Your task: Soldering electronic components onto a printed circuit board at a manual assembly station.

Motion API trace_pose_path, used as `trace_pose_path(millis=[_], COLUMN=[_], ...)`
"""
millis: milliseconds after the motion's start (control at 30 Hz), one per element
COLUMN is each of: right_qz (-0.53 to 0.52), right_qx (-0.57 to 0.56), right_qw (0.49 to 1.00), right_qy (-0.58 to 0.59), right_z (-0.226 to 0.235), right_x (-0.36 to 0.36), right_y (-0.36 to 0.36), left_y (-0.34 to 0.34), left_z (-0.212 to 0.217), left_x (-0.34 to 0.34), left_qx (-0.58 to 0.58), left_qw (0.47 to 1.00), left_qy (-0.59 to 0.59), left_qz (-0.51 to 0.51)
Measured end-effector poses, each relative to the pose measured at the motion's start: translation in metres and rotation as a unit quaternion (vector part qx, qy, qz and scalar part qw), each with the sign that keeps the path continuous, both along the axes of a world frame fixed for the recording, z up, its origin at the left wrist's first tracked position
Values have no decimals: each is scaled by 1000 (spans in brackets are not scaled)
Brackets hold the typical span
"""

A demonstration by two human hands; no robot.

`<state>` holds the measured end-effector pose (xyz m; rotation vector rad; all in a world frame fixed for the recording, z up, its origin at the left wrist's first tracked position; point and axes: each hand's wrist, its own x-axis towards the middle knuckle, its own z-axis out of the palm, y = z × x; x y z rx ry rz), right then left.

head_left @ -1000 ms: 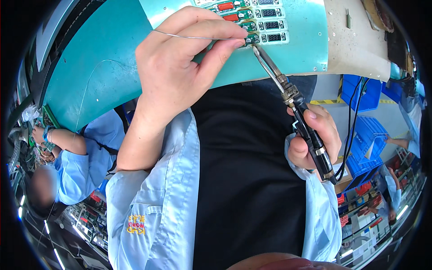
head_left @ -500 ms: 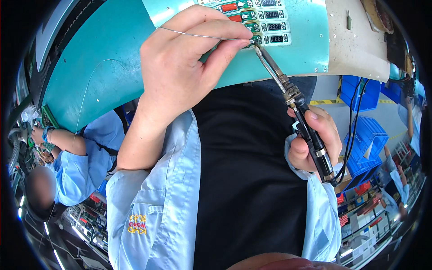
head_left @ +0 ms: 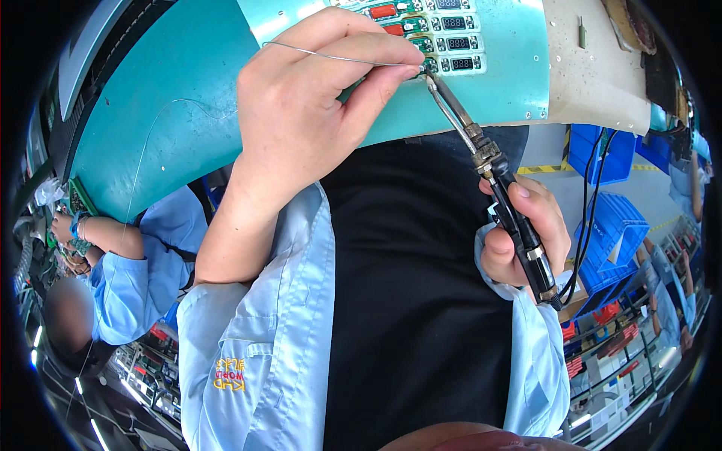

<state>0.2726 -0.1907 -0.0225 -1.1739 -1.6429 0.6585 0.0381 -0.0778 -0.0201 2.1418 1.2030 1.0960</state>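
Blue crates (head_left: 613, 225) stand on the floor to the right, beyond the worktop (head_left: 188, 135); what they hold is hidden. At the left, by a co-worker's hand (head_left: 63, 228), a green tray (head_left: 83, 197) carries small pieces (too tiny to identify). Yellow and red lettering is embroidered on the light blue left sleeve (head_left: 259, 376), and the small black displays (head_left: 458, 43) show segmented digits. The soldering iron (head_left: 519, 218) lies aslant, its long axis running from lower right to upper left, its tip at the lowest visible row of circuit boards (head_left: 418, 25) on the worktop. The right hand (head_left: 530, 229) has its grip wrapped around the black handle. The left hand (head_left: 308, 105) pinches a thin solder wire (head_left: 320, 54) between thumb and forefinger, just beside that tip.
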Motion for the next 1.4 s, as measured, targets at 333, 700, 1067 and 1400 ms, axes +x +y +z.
trace_pose_path(millis=[333, 700, 1067, 1400], right_qz=[12, -61, -324, -227], right_qx=[60, 142, 116, -11], right_qw=[996, 983, 934, 828], right_qy=[60, 104, 99, 513], right_z=[-11, -14, -20, -6], right_x=[8, 21, 100, 100], right_y=[-4, 10, 119, 158], left_y=[-4, -2, -11, -7], left_z=[1, 11, 20, 9], left_x=[-6, -9, 1, -41], left_qx=[-28, -40, -107, -80], left_qw=[999, 998, 990, 975], left_qy=[-17, 0, -35, -174], left_qz=[33, 49, 84, 114])
